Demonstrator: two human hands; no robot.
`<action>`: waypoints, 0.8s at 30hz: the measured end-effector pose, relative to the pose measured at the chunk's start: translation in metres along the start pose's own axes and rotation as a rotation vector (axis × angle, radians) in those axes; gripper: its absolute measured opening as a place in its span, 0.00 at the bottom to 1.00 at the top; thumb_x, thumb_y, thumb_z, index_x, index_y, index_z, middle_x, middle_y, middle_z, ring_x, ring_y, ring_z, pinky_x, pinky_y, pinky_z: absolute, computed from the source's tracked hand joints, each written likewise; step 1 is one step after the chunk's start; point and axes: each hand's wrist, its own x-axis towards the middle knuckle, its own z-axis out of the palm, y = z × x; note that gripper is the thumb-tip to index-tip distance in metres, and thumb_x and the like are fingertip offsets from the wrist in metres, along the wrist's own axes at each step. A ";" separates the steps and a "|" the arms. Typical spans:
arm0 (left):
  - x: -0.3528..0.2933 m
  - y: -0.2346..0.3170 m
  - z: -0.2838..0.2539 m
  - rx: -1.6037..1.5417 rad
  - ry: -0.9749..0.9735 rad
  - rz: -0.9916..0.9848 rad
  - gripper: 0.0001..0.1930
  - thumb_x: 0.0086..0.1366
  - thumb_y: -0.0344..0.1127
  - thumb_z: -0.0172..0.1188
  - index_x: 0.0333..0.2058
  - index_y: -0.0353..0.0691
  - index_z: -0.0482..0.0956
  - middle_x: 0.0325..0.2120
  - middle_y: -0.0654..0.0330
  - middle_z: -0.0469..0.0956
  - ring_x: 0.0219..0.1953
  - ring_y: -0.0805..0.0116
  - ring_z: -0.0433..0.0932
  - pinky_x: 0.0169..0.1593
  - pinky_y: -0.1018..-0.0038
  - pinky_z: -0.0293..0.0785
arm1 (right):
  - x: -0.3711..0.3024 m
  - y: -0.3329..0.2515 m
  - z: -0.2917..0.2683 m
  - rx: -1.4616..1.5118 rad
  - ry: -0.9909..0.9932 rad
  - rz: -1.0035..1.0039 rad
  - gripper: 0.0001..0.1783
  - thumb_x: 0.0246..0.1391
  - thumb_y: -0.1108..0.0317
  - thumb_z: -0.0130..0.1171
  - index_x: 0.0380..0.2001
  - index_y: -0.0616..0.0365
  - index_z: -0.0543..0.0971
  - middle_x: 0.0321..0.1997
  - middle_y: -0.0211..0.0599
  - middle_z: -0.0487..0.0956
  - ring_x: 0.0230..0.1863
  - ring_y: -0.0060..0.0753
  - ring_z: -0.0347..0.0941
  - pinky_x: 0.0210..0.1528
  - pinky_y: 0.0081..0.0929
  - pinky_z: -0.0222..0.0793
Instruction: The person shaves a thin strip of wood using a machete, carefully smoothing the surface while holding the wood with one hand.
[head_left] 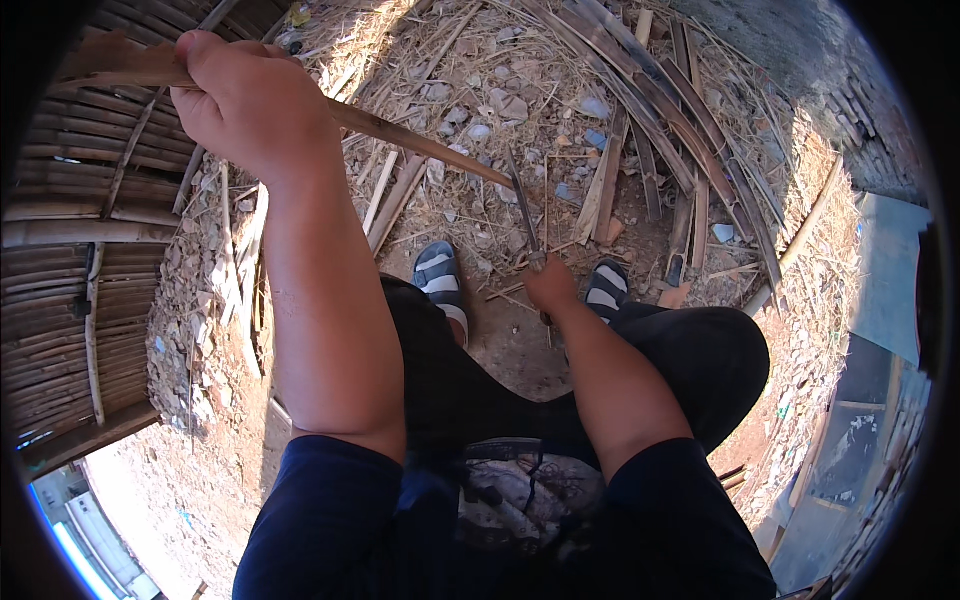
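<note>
High on the left, my left hand is closed around a long bamboo strip. One end of the strip passes out beyond my fist to the upper left; the other slopes down toward the middle. My right hand grips a long, narrow-bladed knife by its handle, low between my feet. Its dark blade points up and away from me. The strip's far end meets or crosses the blade near its upper part; whether they touch I cannot tell.
Split bamboo pieces lie heaped at the far right on ground strewn with stones and straw. A slatted bamboo wall stands at left, with grey-blue sheets at right. My sandalled feet flank the knife hand.
</note>
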 end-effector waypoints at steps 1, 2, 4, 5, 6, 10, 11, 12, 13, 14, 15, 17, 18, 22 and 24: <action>-0.001 0.000 0.001 0.010 0.006 -0.004 0.15 0.72 0.45 0.49 0.32 0.40 0.63 0.15 0.64 0.66 0.15 0.77 0.61 0.18 0.78 0.57 | 0.000 -0.003 -0.002 0.091 0.025 0.016 0.21 0.49 0.61 0.59 0.42 0.66 0.76 0.35 0.59 0.80 0.41 0.62 0.78 0.44 0.48 0.73; -0.001 0.000 0.002 0.020 0.011 -0.009 0.15 0.72 0.45 0.49 0.31 0.40 0.63 0.15 0.64 0.66 0.15 0.77 0.61 0.18 0.78 0.57 | 0.000 -0.007 -0.003 0.183 0.051 0.032 0.20 0.49 0.61 0.59 0.41 0.66 0.76 0.34 0.58 0.80 0.41 0.60 0.78 0.44 0.47 0.73; 0.002 -0.006 0.003 0.019 0.000 0.015 0.16 0.72 0.45 0.49 0.30 0.39 0.64 0.15 0.63 0.66 0.15 0.76 0.61 0.19 0.77 0.57 | -0.005 -0.032 -0.012 0.311 0.133 -0.009 0.20 0.49 0.62 0.60 0.41 0.65 0.76 0.34 0.57 0.81 0.41 0.59 0.79 0.44 0.46 0.73; 0.003 -0.008 0.000 0.026 -0.004 0.028 0.16 0.72 0.45 0.49 0.30 0.39 0.64 0.15 0.63 0.66 0.15 0.76 0.61 0.19 0.77 0.57 | -0.010 -0.054 -0.021 0.347 0.184 -0.065 0.20 0.48 0.63 0.60 0.42 0.66 0.76 0.35 0.56 0.81 0.42 0.59 0.79 0.45 0.45 0.72; 0.004 -0.007 -0.002 0.047 -0.004 0.032 0.16 0.72 0.45 0.49 0.30 0.39 0.64 0.14 0.63 0.65 0.15 0.76 0.61 0.20 0.77 0.57 | -0.014 -0.070 -0.030 0.381 0.236 -0.118 0.20 0.48 0.65 0.60 0.43 0.66 0.76 0.35 0.56 0.81 0.42 0.59 0.78 0.46 0.44 0.72; 0.007 -0.006 -0.007 0.077 -0.011 0.048 0.17 0.72 0.45 0.49 0.29 0.38 0.64 0.14 0.63 0.65 0.16 0.75 0.61 0.21 0.74 0.58 | -0.019 -0.090 -0.044 0.447 0.322 -0.262 0.19 0.49 0.65 0.61 0.43 0.65 0.75 0.36 0.56 0.81 0.43 0.59 0.79 0.46 0.45 0.72; 0.008 -0.008 -0.009 0.075 -0.013 0.054 0.17 0.72 0.44 0.49 0.29 0.38 0.64 0.15 0.63 0.66 0.16 0.75 0.61 0.21 0.74 0.58 | -0.020 -0.080 -0.037 0.436 0.334 -0.263 0.19 0.50 0.65 0.61 0.43 0.66 0.75 0.36 0.57 0.81 0.43 0.59 0.79 0.46 0.46 0.72; 0.008 -0.007 -0.011 0.078 -0.004 0.042 0.16 0.72 0.44 0.49 0.29 0.38 0.64 0.15 0.63 0.66 0.16 0.75 0.61 0.21 0.74 0.58 | -0.022 -0.069 -0.030 0.424 0.347 -0.266 0.20 0.50 0.65 0.61 0.43 0.66 0.75 0.36 0.57 0.82 0.43 0.59 0.79 0.46 0.47 0.73; 0.007 -0.007 -0.008 0.072 0.003 0.029 0.16 0.72 0.44 0.49 0.30 0.38 0.64 0.15 0.63 0.66 0.16 0.75 0.62 0.21 0.75 0.58 | -0.017 -0.045 -0.015 0.207 0.245 -0.185 0.20 0.50 0.64 0.62 0.43 0.65 0.75 0.36 0.57 0.82 0.42 0.59 0.79 0.45 0.47 0.73; 0.005 -0.008 -0.003 0.059 0.007 0.012 0.16 0.72 0.44 0.49 0.30 0.38 0.64 0.16 0.63 0.66 0.16 0.76 0.62 0.21 0.75 0.59 | -0.007 -0.009 0.003 -0.010 0.148 -0.097 0.19 0.50 0.64 0.63 0.42 0.65 0.74 0.36 0.56 0.82 0.41 0.60 0.80 0.44 0.47 0.74; 0.004 -0.007 -0.002 0.073 0.004 0.008 0.15 0.72 0.44 0.48 0.31 0.38 0.64 0.16 0.63 0.67 0.17 0.76 0.62 0.21 0.76 0.59 | -0.006 -0.005 0.007 -0.219 0.041 -0.020 0.19 0.49 0.63 0.63 0.42 0.64 0.74 0.36 0.56 0.82 0.40 0.60 0.80 0.43 0.47 0.74; -0.001 -0.005 -0.001 0.100 -0.002 0.000 0.14 0.72 0.44 0.48 0.33 0.39 0.63 0.17 0.63 0.67 0.17 0.76 0.63 0.21 0.77 0.59 | 0.003 0.005 0.010 -0.142 0.085 0.019 0.20 0.48 0.63 0.63 0.42 0.64 0.75 0.38 0.56 0.82 0.42 0.60 0.80 0.45 0.48 0.75; -0.002 -0.003 -0.002 0.090 -0.006 -0.005 0.14 0.72 0.44 0.48 0.34 0.39 0.63 0.17 0.63 0.67 0.17 0.77 0.63 0.21 0.77 0.59 | 0.001 0.005 0.011 -0.105 0.096 0.042 0.20 0.48 0.63 0.64 0.42 0.64 0.75 0.39 0.57 0.82 0.43 0.60 0.79 0.45 0.48 0.75; -0.002 0.001 -0.002 0.080 0.006 -0.001 0.13 0.73 0.44 0.47 0.34 0.40 0.62 0.17 0.63 0.67 0.17 0.77 0.63 0.20 0.77 0.58 | 0.004 0.003 0.004 -0.031 0.011 0.027 0.23 0.46 0.62 0.63 0.44 0.65 0.76 0.41 0.59 0.81 0.46 0.59 0.79 0.48 0.47 0.73; -0.003 0.001 0.000 0.092 0.005 -0.012 0.12 0.73 0.43 0.46 0.38 0.39 0.63 0.18 0.63 0.66 0.19 0.75 0.63 0.23 0.75 0.60 | 0.006 0.000 0.003 0.109 -0.050 0.128 0.24 0.46 0.60 0.63 0.44 0.66 0.77 0.44 0.62 0.80 0.51 0.59 0.77 0.54 0.48 0.71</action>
